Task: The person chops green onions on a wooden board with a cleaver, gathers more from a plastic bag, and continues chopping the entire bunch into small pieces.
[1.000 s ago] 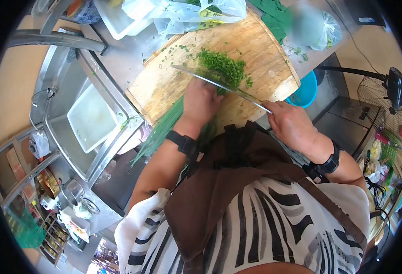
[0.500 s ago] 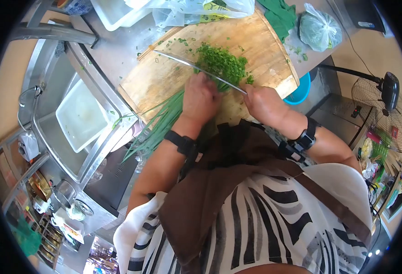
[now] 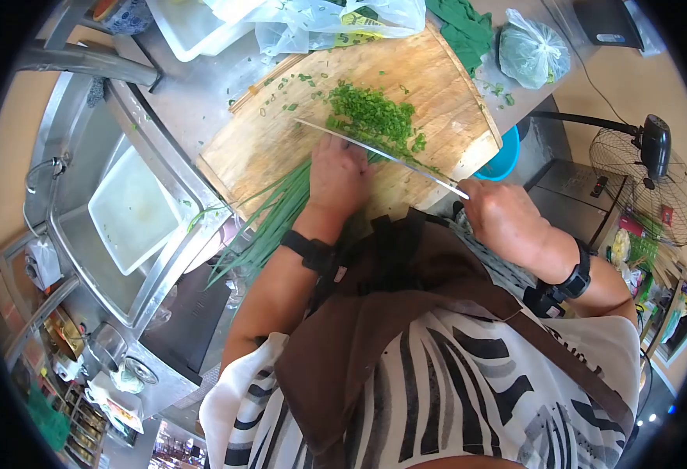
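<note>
On the wooden cutting board (image 3: 453, 102), my left hand (image 3: 339, 173) is closed over a bunch of long green onions (image 3: 281, 205), whose leaves trail past the board's near left edge. My right hand (image 3: 507, 215) grips the handle of a knife (image 3: 390, 156) near the board's right edge. The blade slants up and left, its edge right beside my left fingertips. Beyond the blade lies a pile of chopped green onion (image 3: 371, 113), with loose bits scattered on the board.
A sink (image 3: 66, 211) with a white tray (image 3: 132, 211) is at left. Plastic bags (image 3: 335, 27), a tied bag (image 3: 532, 51) and green cloth (image 3: 460, 31) lie behind the board. A blue bucket (image 3: 503, 156) and a fan (image 3: 640, 180) are at right.
My right hand has drawn the knife back toward me and to the right. The blade tip has moved right. My left hand stays at the bunch.
</note>
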`<state>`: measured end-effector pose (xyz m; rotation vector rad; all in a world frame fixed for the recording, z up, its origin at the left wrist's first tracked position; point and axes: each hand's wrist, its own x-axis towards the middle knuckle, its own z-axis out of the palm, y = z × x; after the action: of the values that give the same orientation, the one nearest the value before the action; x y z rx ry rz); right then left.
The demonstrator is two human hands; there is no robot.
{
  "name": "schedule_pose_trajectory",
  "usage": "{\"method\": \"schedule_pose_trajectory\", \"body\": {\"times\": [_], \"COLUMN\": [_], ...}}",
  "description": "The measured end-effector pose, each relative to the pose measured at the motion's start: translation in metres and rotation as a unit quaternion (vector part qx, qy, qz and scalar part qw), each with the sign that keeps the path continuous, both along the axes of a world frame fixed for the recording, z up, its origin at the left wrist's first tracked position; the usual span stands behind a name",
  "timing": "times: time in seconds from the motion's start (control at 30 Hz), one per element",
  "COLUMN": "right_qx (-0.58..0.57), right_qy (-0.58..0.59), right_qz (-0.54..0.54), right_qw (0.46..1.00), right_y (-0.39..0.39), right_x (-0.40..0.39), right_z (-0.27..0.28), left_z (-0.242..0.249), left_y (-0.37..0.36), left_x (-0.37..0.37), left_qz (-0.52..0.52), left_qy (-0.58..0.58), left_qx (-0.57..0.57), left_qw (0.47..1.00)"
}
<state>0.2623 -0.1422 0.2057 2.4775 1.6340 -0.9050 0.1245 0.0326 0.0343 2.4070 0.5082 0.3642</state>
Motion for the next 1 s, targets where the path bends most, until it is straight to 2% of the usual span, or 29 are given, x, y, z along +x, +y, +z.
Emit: {"method": "schedule_pose_trajectory", "body": {"times": [0.13,0.2,0.23,0.43,0.53,0.57,0.6,0.63,0.7,0.8,0.93,1.0], "right_qx": [-0.001,0.086,0.088,0.171,0.132,0.082,0.033,0.031,0.004,0.001,0.103,0.127], "right_qy": [0.027,0.027,0.027,0.006,-0.017,-0.010,-0.003,-0.006,-0.007,0.003,0.007,0.013], "right_qz": [-0.009,-0.015,-0.013,-0.011,-0.019,-0.012,-0.006,-0.008,-0.010,0.000,0.000,-0.009], "right_qw": [1.000,0.996,0.996,0.985,0.991,0.996,0.999,0.999,1.000,1.000,0.995,0.992], "right_y": [0.020,0.036,0.042,0.040,0.020,0.014,0.010,0.007,0.003,0.011,0.050,0.053], "right_x": [0.002,0.003,0.004,0.007,0.000,0.000,0.000,-0.003,-0.006,-0.005,0.000,0.002], "right_z": [-0.039,-0.090,-0.094,-0.080,-0.034,-0.020,-0.011,-0.006,-0.002,-0.023,-0.094,-0.098], "left_z": [0.008,0.006,0.007,0.009,0.011,0.008,0.006,0.003,0.001,0.003,0.004,0.006], "left_y": [-0.001,-0.003,-0.003,-0.003,-0.005,-0.005,-0.004,-0.005,-0.006,-0.004,-0.004,-0.006], "left_x": [0.001,0.000,0.000,-0.003,-0.005,-0.005,-0.004,-0.003,-0.003,-0.003,-0.004,-0.005], "left_qz": [0.012,0.016,0.021,0.031,0.031,0.028,0.032,0.038,0.037,0.031,0.026,0.029], "left_qy": [0.005,0.002,-0.004,-0.034,0.004,0.004,-0.026,-0.056,-0.052,-0.047,-0.017,-0.025], "left_qx": [-0.004,-0.011,-0.013,0.000,-0.017,-0.018,0.003,0.022,0.011,0.002,0.002,-0.002], "left_qw": [1.000,1.000,1.000,0.999,0.999,0.999,0.999,0.997,0.998,0.998,1.000,0.999]}}
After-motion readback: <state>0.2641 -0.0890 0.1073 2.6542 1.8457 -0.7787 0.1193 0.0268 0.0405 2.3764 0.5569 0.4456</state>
